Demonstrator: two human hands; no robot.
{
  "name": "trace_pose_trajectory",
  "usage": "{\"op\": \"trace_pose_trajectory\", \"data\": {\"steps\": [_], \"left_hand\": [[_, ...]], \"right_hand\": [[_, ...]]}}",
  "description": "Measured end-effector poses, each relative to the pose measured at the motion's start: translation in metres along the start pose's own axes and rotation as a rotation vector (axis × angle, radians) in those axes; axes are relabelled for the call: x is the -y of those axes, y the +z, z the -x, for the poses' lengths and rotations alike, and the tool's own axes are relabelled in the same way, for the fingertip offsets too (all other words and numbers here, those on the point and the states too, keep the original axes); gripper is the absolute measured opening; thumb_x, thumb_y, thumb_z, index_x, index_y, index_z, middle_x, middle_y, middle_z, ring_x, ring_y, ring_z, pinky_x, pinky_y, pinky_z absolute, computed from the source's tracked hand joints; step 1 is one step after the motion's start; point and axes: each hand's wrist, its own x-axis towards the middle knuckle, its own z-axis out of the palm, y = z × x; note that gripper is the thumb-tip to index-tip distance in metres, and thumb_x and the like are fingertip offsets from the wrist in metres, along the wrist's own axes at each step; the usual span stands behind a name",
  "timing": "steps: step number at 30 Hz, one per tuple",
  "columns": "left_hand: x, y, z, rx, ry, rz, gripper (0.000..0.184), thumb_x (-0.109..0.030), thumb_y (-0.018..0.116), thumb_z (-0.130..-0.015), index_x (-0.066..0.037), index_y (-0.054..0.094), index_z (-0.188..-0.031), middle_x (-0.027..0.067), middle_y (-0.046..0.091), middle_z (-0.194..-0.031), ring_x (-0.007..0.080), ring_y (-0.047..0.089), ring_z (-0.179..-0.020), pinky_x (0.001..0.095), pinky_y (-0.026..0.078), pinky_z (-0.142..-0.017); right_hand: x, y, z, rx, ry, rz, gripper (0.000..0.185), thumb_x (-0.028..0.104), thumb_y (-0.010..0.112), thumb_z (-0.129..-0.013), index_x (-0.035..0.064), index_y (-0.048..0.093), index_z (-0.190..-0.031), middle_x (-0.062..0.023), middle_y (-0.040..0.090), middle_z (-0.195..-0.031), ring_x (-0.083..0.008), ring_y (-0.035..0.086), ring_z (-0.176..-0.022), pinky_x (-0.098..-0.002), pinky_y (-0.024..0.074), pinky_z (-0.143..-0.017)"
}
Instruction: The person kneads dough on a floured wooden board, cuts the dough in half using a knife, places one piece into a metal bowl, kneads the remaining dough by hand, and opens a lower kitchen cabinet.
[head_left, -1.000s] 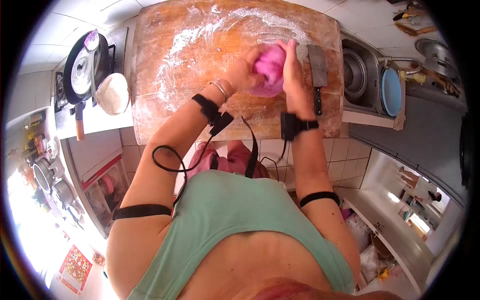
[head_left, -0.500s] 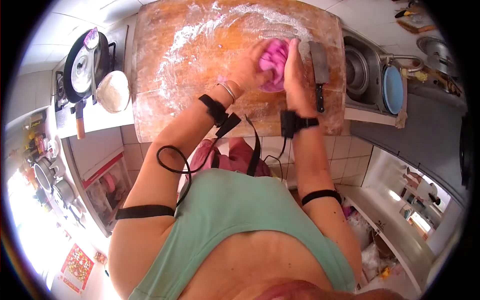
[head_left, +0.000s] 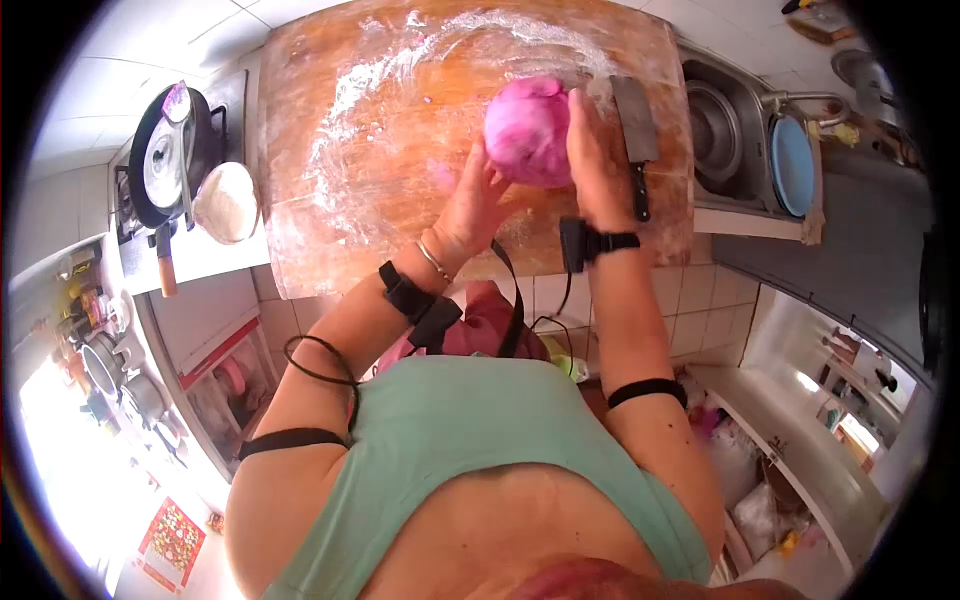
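A round lump of pink-purple dough (head_left: 527, 133) rests on the floured wooden board (head_left: 390, 180), with a crease in its top edge. My left hand (head_left: 477, 203) is at its lower left side, fingers apart, the fingertips near or against the dough; I cannot tell whether they press it. Along the dough's right side stands my right hand (head_left: 592, 160), its fingers stretched out and flat. Just right of that hand lies a cleaver (head_left: 636, 125) with a dark handle pointing toward me. White flour (head_left: 355, 90) is smeared in an arc over the board's far part.
Left of the board, a dark wok (head_left: 200, 150) with a lid sits on the stove, beside a pale floury bowl (head_left: 226, 203). At the right, a sink holds a metal basin (head_left: 710, 135), and a blue basin (head_left: 792, 165) leans by the tap.
The dough has turned into a smoother, rounder lump facing up. My left hand has come off its top and drawn back toward me; my right hand stays at its right side.
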Motion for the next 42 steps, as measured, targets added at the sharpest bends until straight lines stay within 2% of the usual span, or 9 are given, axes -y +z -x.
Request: {"op": "trace_pose_trajectory", "data": {"steps": [6,16,23,26,28,31,34,38,42], "left_hand": [[-0.01,-0.035,-0.005,0.078,-0.032,0.45,0.1,-0.088,0.024,-0.097,-0.015,0.037,-0.165,0.0155,0.044,-0.166,0.0416,0.041,-0.152,0.0605,0.027,-0.128],[-0.001,-0.137,0.02,0.355,-0.113,0.793,0.084,-0.073,0.048,-0.1,-0.016,0.042,-0.162,0.0131,0.049,-0.162,0.0399,0.047,-0.148,0.0683,0.037,-0.121],[-0.081,-0.098,0.083,-0.104,-0.079,0.348,0.066,-0.043,0.047,-0.112,-0.015,0.027,-0.169,0.0109,0.038,-0.17,0.0269,0.036,-0.156,0.0444,0.029,-0.131],[-0.06,-0.137,0.084,0.06,0.358,-0.862,0.065,-0.039,0.046,-0.115,-0.017,0.023,-0.171,0.0176,0.037,-0.169,0.0344,0.038,-0.155,0.0519,0.037,-0.126],[-0.061,-0.139,0.093,0.137,0.293,0.279,0.066,-0.043,0.048,-0.113,-0.029,0.021,-0.171,0.0174,0.03,-0.172,0.0436,0.036,-0.154,0.063,0.038,-0.123],[-0.071,-0.125,0.107,0.197,0.261,0.382,0.07,-0.046,0.051,-0.112,-0.037,0.016,-0.171,0.0156,0.029,-0.171,0.0472,0.038,-0.152,0.069,0.04,-0.119],[-0.069,-0.124,0.114,0.12,0.223,0.333,0.071,-0.046,0.051,-0.112,-0.037,0.014,-0.172,0.0137,0.033,-0.169,0.0437,0.039,-0.151,0.0667,0.041,-0.12],[-0.057,-0.126,0.12,0.033,0.235,0.16,0.072,-0.043,0.052,-0.112,-0.036,0.014,-0.172,0.0107,0.033,-0.17,0.038,0.041,-0.152,0.0642,0.043,-0.12],[-0.052,-0.135,0.101,0.243,0.055,0.59,0.074,-0.039,0.054,-0.111,-0.032,0.012,-0.172,0.0113,0.034,-0.169,0.0369,0.042,-0.151,0.0631,0.045,-0.12]], "right_hand": [[0.083,-0.009,0.102,0.097,-0.739,0.055,0.013,0.016,0.074,-0.09,0.0094,0.069,-0.1,-0.0148,0.069,-0.115,-0.0361,0.065,-0.112,-0.0493,0.0475,-0.104],[-0.062,0.013,0.032,-0.026,-0.539,0.438,0.052,0.036,0.056,-0.108,-0.0011,0.056,-0.144,-0.0247,0.053,-0.153,-0.0416,0.047,-0.145,-0.0523,0.0343,-0.122],[-0.008,0.131,-0.011,0.107,-0.724,0.742,0.077,0.057,0.044,-0.109,-0.002,0.042,-0.158,-0.0226,0.035,-0.169,-0.0367,0.023,-0.161,-0.0513,0.017,-0.132],[0.037,0.157,0.015,0.276,-0.864,0.808,0.079,0.059,0.043,-0.108,-0.0007,0.042,-0.158,-0.0197,0.038,-0.168,-0.0361,0.026,-0.16,-0.0488,0.018,-0.133],[0.065,0.143,0.053,0.557,-1.028,0.881,0.077,0.057,0.047,-0.107,0.0005,0.041,-0.159,-0.0183,0.04,-0.167,-0.0369,0.027,-0.16,-0.0479,0.018,-0.133],[-0.003,0.138,0.086,0.637,-1.14,0.401,0.079,0.056,0.051,-0.105,-0.0004,0.041,-0.159,-0.0196,0.039,-0.167,-0.0366,0.028,-0.159,-0.0479,0.0186,-0.132],[0.077,0.055,0.075,0.885,-0.387,0.675,0.077,0.052,0.05,-0.107,-0.0033,0.039,-0.159,-0.0217,0.038,-0.168,-0.0364,0.029,-0.159,-0.0471,0.0196,-0.132],[-0.016,0.078,0.088,0.254,-0.825,0.7,0.073,0.05,0.048,-0.109,-0.0031,0.039,-0.159,-0.0244,0.041,-0.164,-0.0356,0.033,-0.158,-0.0449,0.0224,-0.131],[0.038,0.088,0.155,0.685,-0.072,-0.416,0.076,0.057,0.045,-0.11,-0.0008,0.04,-0.159,-0.0219,0.048,-0.16,-0.0312,0.038,-0.155,-0.0427,0.026,-0.129]]}}
